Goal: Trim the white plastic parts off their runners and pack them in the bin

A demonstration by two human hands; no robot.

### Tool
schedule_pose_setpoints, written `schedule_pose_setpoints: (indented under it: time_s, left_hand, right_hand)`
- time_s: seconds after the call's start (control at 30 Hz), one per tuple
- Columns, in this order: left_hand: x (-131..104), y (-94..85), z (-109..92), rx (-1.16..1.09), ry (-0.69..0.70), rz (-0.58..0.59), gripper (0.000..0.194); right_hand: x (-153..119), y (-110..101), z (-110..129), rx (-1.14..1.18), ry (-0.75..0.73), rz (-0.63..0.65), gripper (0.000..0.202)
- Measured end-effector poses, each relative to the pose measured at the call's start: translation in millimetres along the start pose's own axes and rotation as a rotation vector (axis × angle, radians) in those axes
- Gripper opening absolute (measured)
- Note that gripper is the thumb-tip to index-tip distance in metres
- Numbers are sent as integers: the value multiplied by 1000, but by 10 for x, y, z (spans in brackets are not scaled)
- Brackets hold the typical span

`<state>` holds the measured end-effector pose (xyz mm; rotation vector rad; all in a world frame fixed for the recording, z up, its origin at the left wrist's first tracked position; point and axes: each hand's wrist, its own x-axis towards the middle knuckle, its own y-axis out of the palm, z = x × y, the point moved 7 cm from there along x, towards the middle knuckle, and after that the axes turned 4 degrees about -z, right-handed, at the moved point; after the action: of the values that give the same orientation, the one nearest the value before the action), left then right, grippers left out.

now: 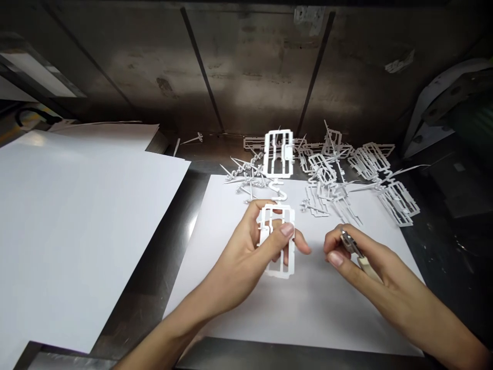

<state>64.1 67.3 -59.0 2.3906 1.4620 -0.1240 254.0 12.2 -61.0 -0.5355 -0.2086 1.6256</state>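
Pinching the white twin frame (283, 207), the left hand (250, 252) is probably keeping it steady while the right hand (381, 257) is clutching a cream-handled tool (365, 264).

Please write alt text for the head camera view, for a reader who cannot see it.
A person's left hand holds two joined white frames above a white sheet; the right hand holds a pale-handled tool. Similar white frames lie heaped behind; more sheets lie at left.

Sheets (73, 221) left, another sheet (308, 313) centre, frames (323, 169) across its far edge
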Motion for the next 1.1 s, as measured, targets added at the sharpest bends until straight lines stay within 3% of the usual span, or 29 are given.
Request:
schedule_pose_setpoints:
  time_s: [0.07, 0.13, 0.2, 0.33, 0.6, 0.83, 0.9, 1.03, 1.1]
  left_hand:
    - [-7, -8, 11, -27, 2, -12, 30]
    - [-9, -19, 14, -90, 28, -23, 49]
    - [-11, -24, 15, -125, 57, -23, 65]
    - [-16, -49, 43, -127, 46, -43, 79]
    - [2, 1, 37, -303, -17, 48, 80]
    - [14, -18, 90, -340, -51, 16, 85]
    - [6, -12, 87, -288, -67, 33, 77]
    - [-31, 28, 23, 59, -53, 77, 30]
    - [-45, 58, -13, 192, -26, 105, 22]
  right_hand:
    - [-5, -6, 21, 9, -18, -30, 32]
    - [-4, -15, 13, 2, -22, -44, 33]
    - [3, -13, -10, -18, -20, -20, 35]
    - [14, -14, -48, -50, -14, 31, 36]
    - [9, 12, -28, -65, -7, 53, 35]
    - [9, 18, -20, -62, -11, 61, 34]
    - [12, 17, 0, -68, -18, 57, 34]
    - [28, 12, 13, -101, -26, 42, 35]
    - [37, 9, -13, -129, -15, 39, 35]
